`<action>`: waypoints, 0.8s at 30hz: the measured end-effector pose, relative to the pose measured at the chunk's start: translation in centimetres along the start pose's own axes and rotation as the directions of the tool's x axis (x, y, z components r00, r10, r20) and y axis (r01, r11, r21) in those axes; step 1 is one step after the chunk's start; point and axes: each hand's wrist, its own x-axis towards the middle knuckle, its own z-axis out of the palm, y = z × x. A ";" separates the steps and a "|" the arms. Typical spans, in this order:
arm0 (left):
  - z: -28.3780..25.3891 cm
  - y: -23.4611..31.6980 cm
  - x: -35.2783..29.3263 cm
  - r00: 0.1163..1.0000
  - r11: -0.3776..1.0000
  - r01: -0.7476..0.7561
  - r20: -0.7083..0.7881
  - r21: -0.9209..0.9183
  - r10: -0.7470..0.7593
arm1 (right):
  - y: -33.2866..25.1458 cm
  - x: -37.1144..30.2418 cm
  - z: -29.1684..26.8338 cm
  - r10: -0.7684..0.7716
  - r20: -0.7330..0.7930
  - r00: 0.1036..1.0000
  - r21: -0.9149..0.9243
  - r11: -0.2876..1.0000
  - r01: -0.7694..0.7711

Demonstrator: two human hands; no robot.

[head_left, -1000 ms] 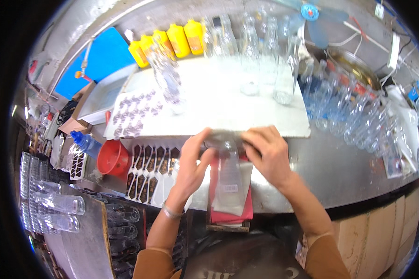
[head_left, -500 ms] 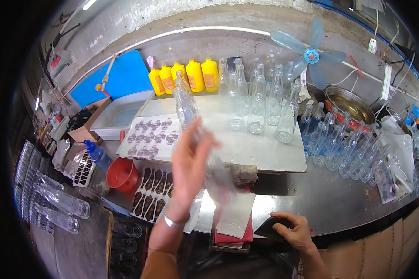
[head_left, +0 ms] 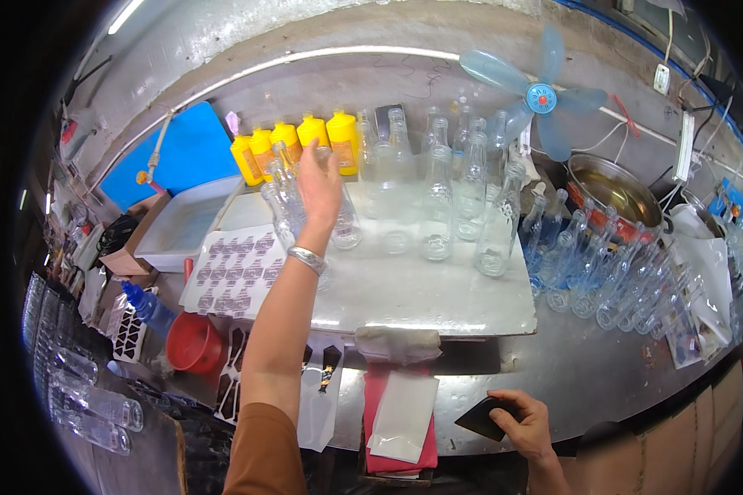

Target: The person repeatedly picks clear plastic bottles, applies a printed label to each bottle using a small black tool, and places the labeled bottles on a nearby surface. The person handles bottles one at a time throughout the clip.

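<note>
The left hand (head_left: 320,186) is stretched far out over the white board on the worktop (head_left: 586,388), fingers closed around a clear glass bottle (head_left: 287,202) that stands tilted among the other empty bottles (head_left: 437,206) near the row of yellow bottles (head_left: 297,142). A metal bracelet sits on that wrist. Down at the near edge, the right hand (head_left: 524,425) grips a small black flat scraper (head_left: 485,417), resting on the steel surface just right of a clear pouch (head_left: 404,417) lying on a red cloth (head_left: 380,396). A sheet of stickers (head_left: 231,272) lies left of the outstretched arm, with a red bowl (head_left: 194,342) below it.
</note>
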 end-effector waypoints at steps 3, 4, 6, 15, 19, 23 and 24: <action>0.5 0.5 -0.4 0.992 0.980 -0.054 -0.104 0.190 0.075 | 0.2 0.5 0.1 0.007 -0.021 1.000 -0.054 0.999 -0.008; 0.8 1.1 -0.6 0.965 0.940 -0.130 -0.178 0.316 0.193 | 0.4 0.5 0.0 0.000 -0.021 1.000 -0.047 0.999 -0.001; 1.3 4.7 -1.8 0.960 0.955 -0.230 -0.114 0.188 0.254 | 1.4 0.5 -0.3 -0.022 -0.038 0.999 -0.037 0.999 0.021; -0.1 6.7 -5.1 0.926 0.931 0.303 0.296 -0.205 -0.236 | -1.3 -1.4 1.0 -0.040 -0.049 0.998 -0.025 0.999 0.039; -5.5 11.0 -6.8 0.933 0.784 0.272 0.352 -0.558 -0.074 | 1.5 0.0 -0.4 0.099 -0.037 0.994 0.361 0.929 -0.079; -10.9 11.3 -11.8 0.741 0.347 0.651 0.665 -0.675 -0.094 | 3.2 6.3 3.2 -0.103 0.106 0.989 -0.037 0.994 0.108; -12.6 11.6 -13.7 0.670 0.211 0.739 0.730 -0.640 -0.135 | 1.9 6.3 5.2 -0.163 0.189 0.968 0.112 0.983 0.144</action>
